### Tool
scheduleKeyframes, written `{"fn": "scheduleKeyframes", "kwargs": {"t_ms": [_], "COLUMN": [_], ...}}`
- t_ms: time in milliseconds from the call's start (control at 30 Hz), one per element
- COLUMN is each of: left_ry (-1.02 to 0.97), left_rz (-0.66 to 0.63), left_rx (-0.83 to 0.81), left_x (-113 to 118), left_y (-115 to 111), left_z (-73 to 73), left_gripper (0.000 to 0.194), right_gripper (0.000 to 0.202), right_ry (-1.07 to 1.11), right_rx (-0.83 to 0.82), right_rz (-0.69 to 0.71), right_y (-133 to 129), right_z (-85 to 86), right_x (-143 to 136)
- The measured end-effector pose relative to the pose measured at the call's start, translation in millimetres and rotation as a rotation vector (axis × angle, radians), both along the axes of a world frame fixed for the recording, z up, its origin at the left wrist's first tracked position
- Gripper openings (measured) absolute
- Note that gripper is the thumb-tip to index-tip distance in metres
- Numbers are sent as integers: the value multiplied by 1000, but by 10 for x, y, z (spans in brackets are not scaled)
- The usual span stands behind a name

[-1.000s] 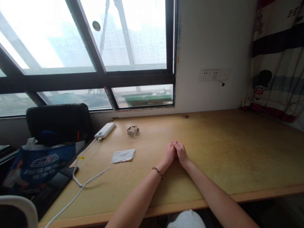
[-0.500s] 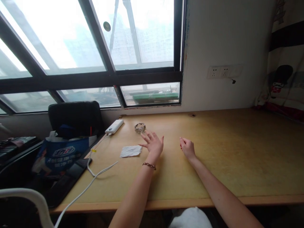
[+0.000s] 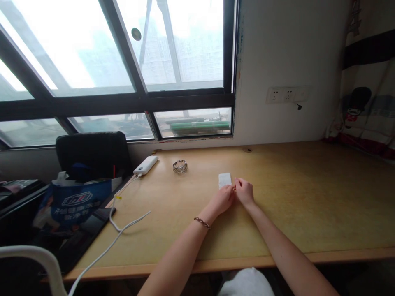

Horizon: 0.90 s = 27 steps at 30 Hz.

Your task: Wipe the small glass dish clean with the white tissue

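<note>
My left hand (image 3: 224,197) is closed with its fingertips on the near edge of a white tissue (image 3: 225,179), a small flat piece that sticks out beyond the fingers. My right hand (image 3: 244,191) is curled shut just to the right, its fingers meeting those of my left. Whatever its fingers may pinch is too small or hidden to make out. A braided brown bracelet circles my left wrist. Farther back on the wooden table (image 3: 293,205) stands a silvery openwork ring-shaped piece (image 3: 180,166), apart from both hands.
At the table's left edge lies a white power bank (image 3: 146,165) with a white cable (image 3: 115,230) running toward me. A black chair (image 3: 92,152) and a blue bag (image 3: 78,203) stand left of the table. Wall sockets (image 3: 282,95) are at the back right.
My left hand has swung right from its spread pose over the left of the table and closed. The white tissue has moved right with it, beside my right hand, which stays closed.
</note>
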<state>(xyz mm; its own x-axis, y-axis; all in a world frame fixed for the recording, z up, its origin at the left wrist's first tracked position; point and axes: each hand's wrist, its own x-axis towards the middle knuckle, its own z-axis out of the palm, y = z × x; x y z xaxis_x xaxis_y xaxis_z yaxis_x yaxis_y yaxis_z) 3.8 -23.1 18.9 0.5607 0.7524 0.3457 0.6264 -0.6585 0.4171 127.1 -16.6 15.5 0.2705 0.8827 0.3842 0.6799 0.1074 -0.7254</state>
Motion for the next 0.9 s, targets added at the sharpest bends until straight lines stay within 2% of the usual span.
{"fn": "scheduleKeyframes", "kwargs": {"t_ms": [67,167,233,367,433,567,667,833,900], "left_ry": [1,6,-24,-138,-199,-390,-504,-568,-546], "left_rz": [-137,-163,-49,407,503,432,363,132,98], "left_rx": [-5,0,10,-3,-85,-251,-271,-320,-336], "left_x": [39,45,32,-17,-41,-36,15,98,106], "left_y": [-66,-108,-95,14,81,146,110,1,-24], "left_z": [22,51,59,7,-46,-127,-120,-48,-35], "left_gripper": [20,18,20,18,18,21,23,24,24], "right_gripper": [37,30,24,16,16,18,23,30,28], "right_ry": [36,98,94,-57,-111,-115,-69,160,258], "right_rx": [-9,-34,-50,-73,-82,-84,-55,-52,-77], "right_rz": [-16,3,36,97,117,150,163,136,100], "right_y": [44,91,104,91,78,50,29,43,78], "right_z": [-36,-89,-117,-135,-129,-104,-82,-87,-125], "right_x": [35,58,50,8,-10,-35,-56,-67,-55]}}
